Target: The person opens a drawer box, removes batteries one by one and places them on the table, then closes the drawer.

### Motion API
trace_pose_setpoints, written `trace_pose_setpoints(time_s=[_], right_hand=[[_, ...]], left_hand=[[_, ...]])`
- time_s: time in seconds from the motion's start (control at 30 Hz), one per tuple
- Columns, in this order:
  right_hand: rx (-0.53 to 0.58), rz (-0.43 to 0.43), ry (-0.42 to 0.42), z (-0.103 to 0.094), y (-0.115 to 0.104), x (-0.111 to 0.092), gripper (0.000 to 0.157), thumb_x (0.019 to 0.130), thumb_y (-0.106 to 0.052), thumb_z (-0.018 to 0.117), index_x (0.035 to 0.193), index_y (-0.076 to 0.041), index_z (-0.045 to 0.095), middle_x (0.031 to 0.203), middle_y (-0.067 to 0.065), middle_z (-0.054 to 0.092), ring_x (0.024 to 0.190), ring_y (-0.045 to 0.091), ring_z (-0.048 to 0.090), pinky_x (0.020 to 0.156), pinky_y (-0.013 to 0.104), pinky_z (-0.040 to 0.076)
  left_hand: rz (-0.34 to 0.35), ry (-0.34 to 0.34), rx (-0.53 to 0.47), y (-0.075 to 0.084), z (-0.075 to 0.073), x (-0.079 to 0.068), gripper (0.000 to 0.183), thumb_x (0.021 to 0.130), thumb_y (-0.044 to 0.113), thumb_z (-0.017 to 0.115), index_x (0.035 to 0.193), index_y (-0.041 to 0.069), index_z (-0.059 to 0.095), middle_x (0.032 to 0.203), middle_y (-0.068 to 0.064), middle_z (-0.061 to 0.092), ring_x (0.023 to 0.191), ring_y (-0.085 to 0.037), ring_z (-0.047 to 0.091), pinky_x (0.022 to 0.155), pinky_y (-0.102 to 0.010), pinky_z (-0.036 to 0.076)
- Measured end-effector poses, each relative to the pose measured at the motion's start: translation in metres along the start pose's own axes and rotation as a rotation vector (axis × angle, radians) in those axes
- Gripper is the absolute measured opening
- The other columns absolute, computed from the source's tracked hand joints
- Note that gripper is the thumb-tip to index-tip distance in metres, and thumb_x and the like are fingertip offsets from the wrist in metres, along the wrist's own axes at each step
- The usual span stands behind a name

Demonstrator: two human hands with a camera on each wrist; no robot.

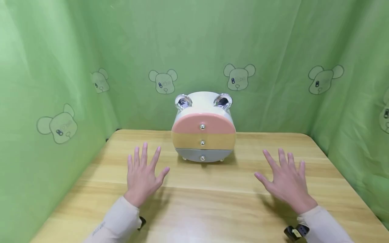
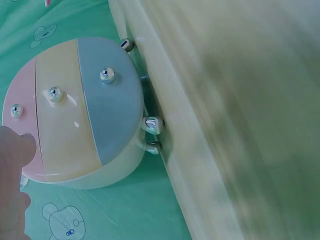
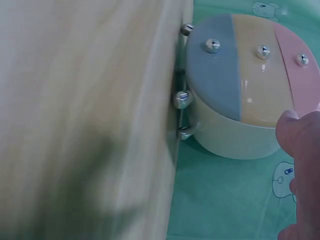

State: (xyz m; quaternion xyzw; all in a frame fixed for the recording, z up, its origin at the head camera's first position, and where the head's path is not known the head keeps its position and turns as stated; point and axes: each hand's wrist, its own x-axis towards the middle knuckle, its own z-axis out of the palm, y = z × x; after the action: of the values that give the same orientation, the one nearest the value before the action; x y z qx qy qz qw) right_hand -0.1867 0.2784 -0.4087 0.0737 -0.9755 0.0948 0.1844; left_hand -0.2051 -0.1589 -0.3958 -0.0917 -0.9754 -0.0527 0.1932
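Observation:
A small rounded drawer box (image 1: 203, 140) stands upright at the back middle of the table, its pink, yellow and blue-grey drawer fronts stacked and each fitted with a silver knob. Two shiny silver ears top its white body. To the box's left, my left hand (image 1: 143, 180) hovers over the table with fingers spread and nothing held. My right hand (image 1: 287, 182) is spread the same way on the right side, also holding nothing. Both hands are apart from the box. All three drawers look closed in the left wrist view (image 2: 65, 110) and the right wrist view.
The light wood table (image 1: 212, 206) reaches back to a green curtain (image 1: 197, 40) printed with bear heads. The curtain also hangs along both sides. A dark wrist device (image 1: 296, 233) sits at the right cuff.

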Motion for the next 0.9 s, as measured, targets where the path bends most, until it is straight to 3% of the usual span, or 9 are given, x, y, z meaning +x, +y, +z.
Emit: trace_pose_setpoints(time_s=[0.33, 0.57, 0.73, 0.9], right_hand=[[0.115, 0.000, -0.034, -0.013, -0.005, 0.017, 0.081, 0.095, -0.057, 0.048, 0.157, -0.019, 0.012, 0.151, 0.038, 0.009, 0.133, 0.062, 0.009, 0.101, 0.076, -0.008], [0.257, -0.069, -0.063, -0.021, -0.016, 0.034, 0.076, 0.099, -0.048, 0.048, 0.157, -0.019, 0.009, 0.151, 0.038, 0.012, 0.134, 0.058, 0.017, 0.102, 0.076, 0.010], [0.378, -0.127, -0.039, -0.024, -0.026, 0.044, 0.072, 0.098, -0.038, 0.054, 0.156, -0.015, 0.016, 0.145, 0.033, 0.033, 0.126, 0.054, 0.038, 0.094, 0.074, 0.031], [0.501, -0.197, -0.022, -0.023, -0.036, 0.057, 0.064, 0.097, -0.027, 0.058, 0.151, -0.010, 0.028, 0.126, 0.029, 0.054, 0.110, 0.043, 0.057, 0.092, 0.061, 0.044]], left_hand=[[-0.006, -0.001, -0.080, 0.006, -0.008, 0.021, 0.074, 0.094, 0.065, 0.038, 0.155, 0.026, 0.024, 0.160, -0.020, 0.000, 0.143, -0.046, 0.001, 0.114, -0.062, 0.002], [0.010, -0.011, -0.229, 0.010, -0.018, 0.044, 0.076, 0.095, 0.063, 0.038, 0.157, 0.025, 0.017, 0.160, -0.018, -0.009, 0.143, -0.043, -0.008, 0.115, -0.059, 0.001], [0.039, -0.061, -0.400, 0.012, -0.019, 0.060, 0.076, 0.096, 0.062, 0.038, 0.157, 0.028, 0.008, 0.159, -0.015, -0.016, 0.143, -0.039, -0.013, 0.115, -0.055, -0.004], [0.098, -0.057, -0.546, 0.015, -0.018, 0.074, 0.075, 0.097, 0.058, 0.041, 0.157, 0.029, 0.009, 0.159, -0.013, -0.018, 0.143, -0.039, -0.013, 0.114, -0.053, -0.008]])
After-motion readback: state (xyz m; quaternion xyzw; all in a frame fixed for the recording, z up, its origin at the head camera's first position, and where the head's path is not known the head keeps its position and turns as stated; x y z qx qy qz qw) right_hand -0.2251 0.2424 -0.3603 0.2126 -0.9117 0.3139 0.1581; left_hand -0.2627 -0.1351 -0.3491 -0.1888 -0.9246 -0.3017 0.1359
